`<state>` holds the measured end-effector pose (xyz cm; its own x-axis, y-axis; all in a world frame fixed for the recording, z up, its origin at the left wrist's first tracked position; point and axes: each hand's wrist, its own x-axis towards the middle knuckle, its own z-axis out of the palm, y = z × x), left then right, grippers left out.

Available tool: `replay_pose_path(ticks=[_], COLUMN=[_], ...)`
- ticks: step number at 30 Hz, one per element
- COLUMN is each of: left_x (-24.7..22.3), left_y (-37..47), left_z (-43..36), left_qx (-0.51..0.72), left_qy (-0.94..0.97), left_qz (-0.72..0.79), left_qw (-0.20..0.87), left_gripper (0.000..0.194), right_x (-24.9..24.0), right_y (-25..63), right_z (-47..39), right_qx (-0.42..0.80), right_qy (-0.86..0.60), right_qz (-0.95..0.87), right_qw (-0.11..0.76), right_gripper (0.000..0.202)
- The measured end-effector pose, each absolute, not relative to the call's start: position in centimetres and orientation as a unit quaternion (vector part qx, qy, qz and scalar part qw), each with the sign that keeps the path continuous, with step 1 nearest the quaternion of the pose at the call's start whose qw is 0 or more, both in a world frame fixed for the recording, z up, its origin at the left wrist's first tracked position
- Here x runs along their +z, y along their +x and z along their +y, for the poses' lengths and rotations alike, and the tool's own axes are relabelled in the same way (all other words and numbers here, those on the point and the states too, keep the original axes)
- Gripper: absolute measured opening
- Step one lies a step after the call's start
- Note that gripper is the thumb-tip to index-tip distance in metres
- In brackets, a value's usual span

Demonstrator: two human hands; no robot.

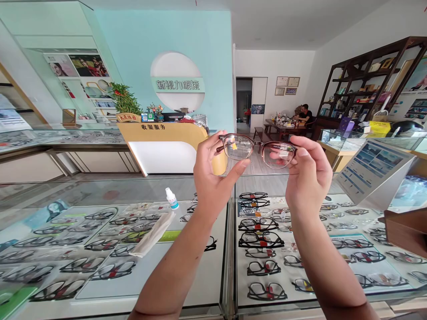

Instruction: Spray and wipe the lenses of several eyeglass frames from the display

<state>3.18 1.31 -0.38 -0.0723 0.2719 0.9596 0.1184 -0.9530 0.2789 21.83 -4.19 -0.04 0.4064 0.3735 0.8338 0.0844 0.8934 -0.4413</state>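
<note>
Bare forearms (178, 266) are reaching forward, the left hand (210, 178) closing thumb and fingers on one end of the glasses (262, 144), the right hand (308, 173) pinching the other. Probably light, stiff but bendable, they are calling for holds at the outer corners, off the smudge-prone lenses, while hovering above the glass counter (83, 191), right of the bottle (172, 201).
</note>
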Motion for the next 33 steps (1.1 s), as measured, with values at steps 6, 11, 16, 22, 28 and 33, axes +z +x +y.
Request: replay_pose_path(ticks=[6,11,16,22,28,33], left_x=[-0.2,0.1,0.8,1.4,0.9,0.6], left_y=[3.0,2.6,2.2,2.0,2.2,2.3], left_z=[1.6,1.0,-0.3,-1.3,-1.3,-0.8], left_qx=[0.709,0.704,0.669,0.631,0.631,0.632], left_qy=[0.693,0.695,0.717,0.750,0.756,0.759], left_qz=[0.128,0.141,0.169,0.171,0.173,0.147], left_qw=[0.029,-0.027,-0.093,-0.107,-0.039,0.044], left_gripper=[0.076,0.077,0.072,0.069,0.068,0.072], right_x=[0.4,0.9,1.7,2.0,1.8,1.7], right_y=[21.9,22.3,23.5,23.8,23.7,23.9], right_z=[-4.6,-5.0,-6.2,-6.5,-5.9,-5.6], right_qx=[0.116,0.047,-0.044,-0.003,0.064,0.149], right_qy=[-0.251,-0.278,-0.301,-0.330,-0.320,-0.296], right_qz=[-0.550,-0.570,-0.625,-0.688,-0.697,-0.703], right_qw=[0.788,0.771,0.718,0.647,0.638,0.630], right_gripper=[0.030,0.035,0.017,0.009,0.013,0.014])
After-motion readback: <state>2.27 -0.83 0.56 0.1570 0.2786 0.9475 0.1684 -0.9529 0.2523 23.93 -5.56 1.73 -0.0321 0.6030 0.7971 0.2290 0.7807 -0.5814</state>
